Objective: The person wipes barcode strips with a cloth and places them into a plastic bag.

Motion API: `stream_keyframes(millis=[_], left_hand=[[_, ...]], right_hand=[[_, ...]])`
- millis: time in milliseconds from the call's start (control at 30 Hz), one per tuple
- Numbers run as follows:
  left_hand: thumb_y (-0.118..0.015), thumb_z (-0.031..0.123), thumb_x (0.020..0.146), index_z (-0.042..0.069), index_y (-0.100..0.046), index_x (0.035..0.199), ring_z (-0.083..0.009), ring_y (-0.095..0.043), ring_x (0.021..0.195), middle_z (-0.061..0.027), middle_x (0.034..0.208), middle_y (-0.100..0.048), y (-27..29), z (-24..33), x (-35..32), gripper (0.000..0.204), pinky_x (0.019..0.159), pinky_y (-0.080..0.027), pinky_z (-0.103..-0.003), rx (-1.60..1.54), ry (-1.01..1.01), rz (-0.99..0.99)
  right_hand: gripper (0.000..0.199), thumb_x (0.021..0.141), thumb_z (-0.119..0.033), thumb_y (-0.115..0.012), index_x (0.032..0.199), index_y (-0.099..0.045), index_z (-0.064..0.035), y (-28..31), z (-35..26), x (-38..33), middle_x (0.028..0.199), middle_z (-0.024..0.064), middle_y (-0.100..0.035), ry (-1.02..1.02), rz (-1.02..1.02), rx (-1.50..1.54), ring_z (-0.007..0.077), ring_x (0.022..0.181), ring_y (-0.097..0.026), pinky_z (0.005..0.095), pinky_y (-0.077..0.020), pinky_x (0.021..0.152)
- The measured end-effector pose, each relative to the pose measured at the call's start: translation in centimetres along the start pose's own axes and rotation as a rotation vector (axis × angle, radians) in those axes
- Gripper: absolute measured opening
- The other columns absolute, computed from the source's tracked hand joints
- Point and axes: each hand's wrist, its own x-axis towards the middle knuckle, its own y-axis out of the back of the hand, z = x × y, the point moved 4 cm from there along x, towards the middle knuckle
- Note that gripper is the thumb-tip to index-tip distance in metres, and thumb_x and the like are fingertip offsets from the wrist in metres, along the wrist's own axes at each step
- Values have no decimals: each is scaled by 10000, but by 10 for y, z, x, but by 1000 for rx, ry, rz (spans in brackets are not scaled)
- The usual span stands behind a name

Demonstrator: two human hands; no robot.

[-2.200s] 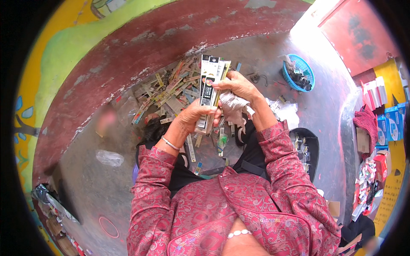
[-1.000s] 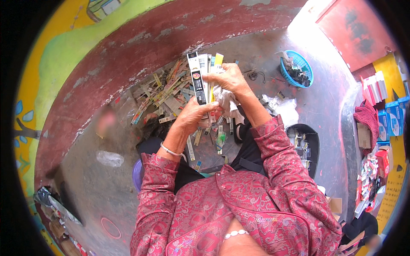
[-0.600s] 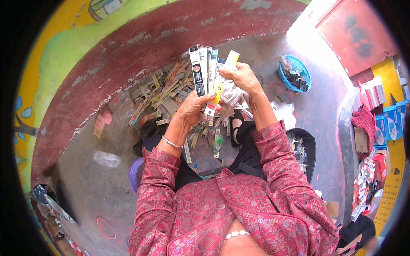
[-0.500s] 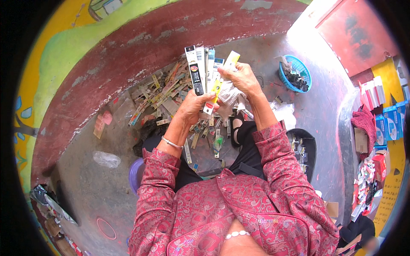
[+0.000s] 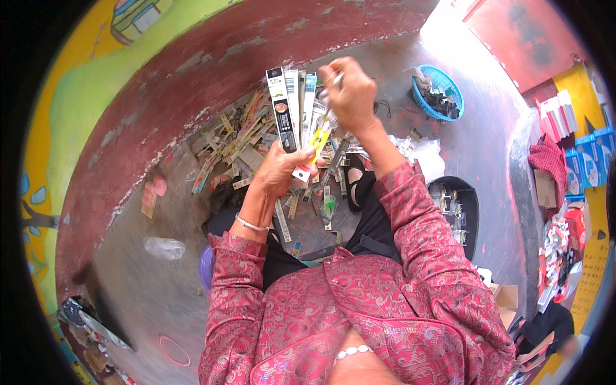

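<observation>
Firstly, left hand (image 5: pixel 280 168): thumb and fingers clamped on the lower ends of a fan of slim packets (image 5: pixel 281 109), spread above the thumb. Right hand (image 5: pixel 350 93), just right of the fan: fingers curled round a pale item (image 5: pixel 331 118), blurred, kind unclear. Beneath and beyond the left fingers: pile of loose strips (image 5: pixel 236 136). Advisable handling: firm left pinch, packets fanned, right knuckles clear of their edges.

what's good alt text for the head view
A person's left hand holds a fan of long, narrow, multicoloured strips, with the right hand close beside them. Beyond, similar strips litter a grey floor; a round blue plastic basket stands farther right.
</observation>
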Motion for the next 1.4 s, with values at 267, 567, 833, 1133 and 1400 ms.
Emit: stream_keyframes(millis=[267,567,833,1133,1400], left_hand=[[-605,59,780,-42,-516,1034,-150,-595,547,-150,775,-626,14,-10,10,288,484,-504,-261,-72,33,107],[-617,74,756,3,-536,968,-138,-571,521,-121,759,-622,7,-8,11,238,462,-488,-257,-39,-16,129],[-604,82,773,-28,-515,1052,-128,-575,533,-156,786,-625,0,-15,-4,312,469,-487,-247,-25,55,-31],[-631,144,788,-23,-457,1088,-156,-585,624,-148,870,-598,27,-6,0,385,577,-515,-305,-353,-93,143],[-651,179,772,5,-520,1046,-163,-626,672,-92,837,-621,11,-10,-2,350,581,-529,-275,-82,-83,20]], right_hand=[[256,762,-265,-659,779,-568,-26,47,41,27,602,84,-590,-410,216,103,197,552,-575,327,-444,506],[277,699,-83,-618,950,-510,-37,-26,-43,-34,873,138,-491,228,-503,256,315,872,-500,378,-417,768],[167,675,-39,-581,842,-577,-41,1,81,21,832,149,-552,-155,27,-63,300,833,-533,378,-441,747],[159,783,-173,-598,762,-593,-15,21,82,-2,711,46,-576,-1034,-97,922,125,621,-551,248,-445,560],[343,775,-260,-637,948,-616,35,-27,-8,-43,870,69,-632,-748,-992,644,118,786,-564,263,-439,749]])
